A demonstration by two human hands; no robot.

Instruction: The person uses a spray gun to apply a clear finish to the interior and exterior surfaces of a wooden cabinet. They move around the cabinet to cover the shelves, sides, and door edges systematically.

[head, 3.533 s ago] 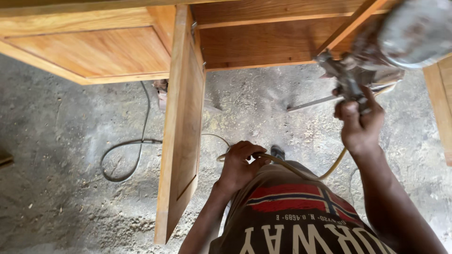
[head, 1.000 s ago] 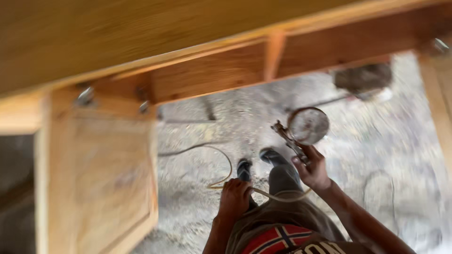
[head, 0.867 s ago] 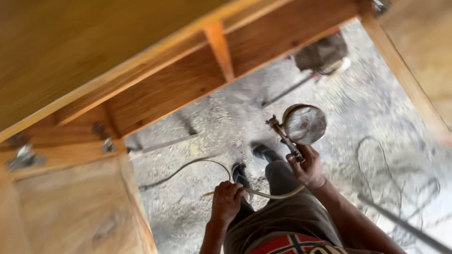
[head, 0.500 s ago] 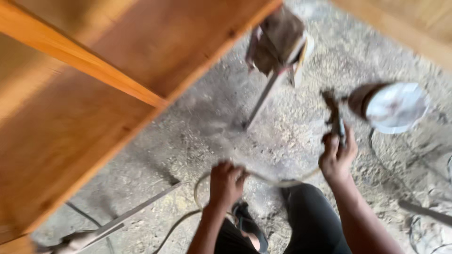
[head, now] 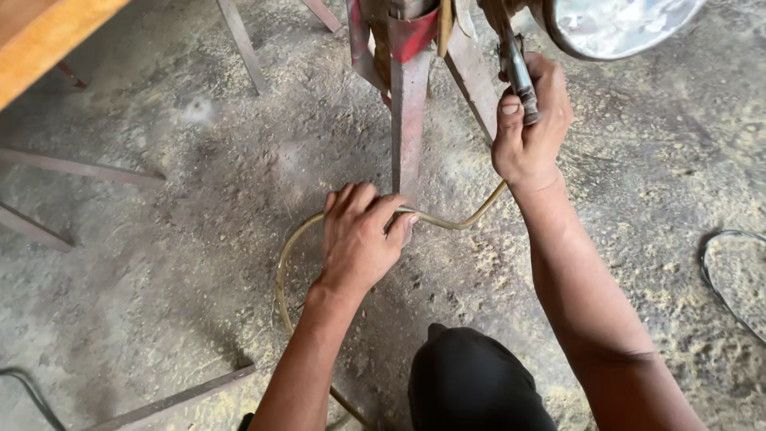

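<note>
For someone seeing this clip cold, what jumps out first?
The right hand at upper right grips a spray gun with a shiny metal cup. At centre, the left hand holds a yellowish hose that loops over the sawdust-strewn floor, in front of a red metal stand.

Dusty concrete floor (head: 159, 239) strewn with sawdust; wooden tabletop corner (head: 40, 32) upper left; daylight.

Dull, grimy metal on the spray gun (head: 519, 76), shiny dented metal cup (head: 618, 24). Yellowish translucent plastic hose (head: 291, 247). Rusty red-painted metal stand (head: 408, 120). Rough concrete floor (head: 159, 263), sawdust-dusted. Smooth orange wood (head: 40, 36).
</note>
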